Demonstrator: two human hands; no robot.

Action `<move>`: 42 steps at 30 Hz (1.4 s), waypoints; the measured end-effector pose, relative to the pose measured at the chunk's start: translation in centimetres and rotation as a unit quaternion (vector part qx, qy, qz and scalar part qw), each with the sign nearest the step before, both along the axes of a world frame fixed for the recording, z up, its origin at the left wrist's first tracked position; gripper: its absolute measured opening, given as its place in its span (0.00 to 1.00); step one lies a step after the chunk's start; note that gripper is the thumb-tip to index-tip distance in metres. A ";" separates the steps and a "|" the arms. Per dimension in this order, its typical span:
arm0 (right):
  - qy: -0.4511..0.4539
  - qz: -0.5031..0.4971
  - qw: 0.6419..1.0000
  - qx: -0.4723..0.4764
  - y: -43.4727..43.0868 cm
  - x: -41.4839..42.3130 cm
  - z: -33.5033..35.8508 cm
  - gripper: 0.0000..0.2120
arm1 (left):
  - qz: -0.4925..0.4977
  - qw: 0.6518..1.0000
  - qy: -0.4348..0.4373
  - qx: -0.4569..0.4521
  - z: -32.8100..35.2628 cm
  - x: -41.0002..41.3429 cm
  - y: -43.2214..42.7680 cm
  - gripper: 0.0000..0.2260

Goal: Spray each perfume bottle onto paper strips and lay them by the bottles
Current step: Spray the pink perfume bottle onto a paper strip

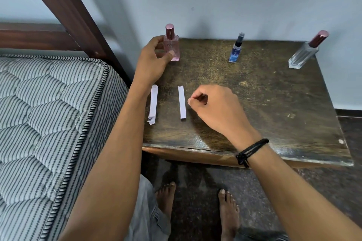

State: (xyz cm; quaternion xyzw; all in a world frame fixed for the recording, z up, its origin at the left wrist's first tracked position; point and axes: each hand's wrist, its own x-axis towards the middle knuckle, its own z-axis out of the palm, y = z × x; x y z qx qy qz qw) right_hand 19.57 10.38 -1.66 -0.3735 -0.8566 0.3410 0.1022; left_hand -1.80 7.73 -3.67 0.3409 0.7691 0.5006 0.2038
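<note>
L grip point(154, 58) is wrapped round the pink bottle point(173, 47) at the back-left of the tabletop point(274, 103): thumb across the front, fingers behind. Bottle is upright, cap on, base looks to be on the surface. Prob the 1st one to spray, since it's nearest that side.

R grip point(213, 107) is curled, thumb + index tips together, nothing in it afaict. It sits just beside the right edge of the single strip point(182, 102), not touching it. Looks pre-shaped to pinch the strip up so both meet for the spray.

Spare strips point(153, 103) are stacked near the left edge, partly under the L forearm. One was pulled clear, presumably for an easy pick.

Blue bottle point(236, 51) is mid-back and the clear bottle point(303, 55) back-right. Both are capped and well apart, leaving room in front of each for its strip. No strip by any bottle yet, so the task is at the start.

Cap has to come off before spraying; w/ R busy that needs sequencing.
</note>
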 end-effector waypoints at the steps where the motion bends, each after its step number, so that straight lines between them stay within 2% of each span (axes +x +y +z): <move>1: -0.001 0.001 1.000 0.001 0.0 0.0 0.0 0.05 | 0.000 1.000 -0.003 0.001 0.0 0.0 0.0 0.19; 13: -0.004 0.002 1.000 0.017 0.0 -0.1 -0.1 0.06 | 0.014 1.000 -0.019 0.015 0.4 0.0 -0.3 0.11; 28: -0.003 0.001 1.000 0.005 0.0 0.0 0.4 0.05 | 0.048 0.997 -0.019 0.058 2.4 -0.3 -1.3 0.11; 31: 0.035 -0.026 0.999 0.000 0.0 0.0 0.4 0.05 | 0.028 0.998 -0.013 0.056 3.4 -0.1 -1.7 0.11; 35: 0.155 -0.131 0.979 -0.018 0.5 0.0 1.2 0.04 | -0.046 0.998 -0.015 0.049 5.2 0.6 -2.6 0.10; 42: 0.237 -0.198 0.945 -0.106 1.7 0.6 2.4 0.18 | -0.187 0.982 -0.025 0.010 7.8 2.7 -3.1 0.11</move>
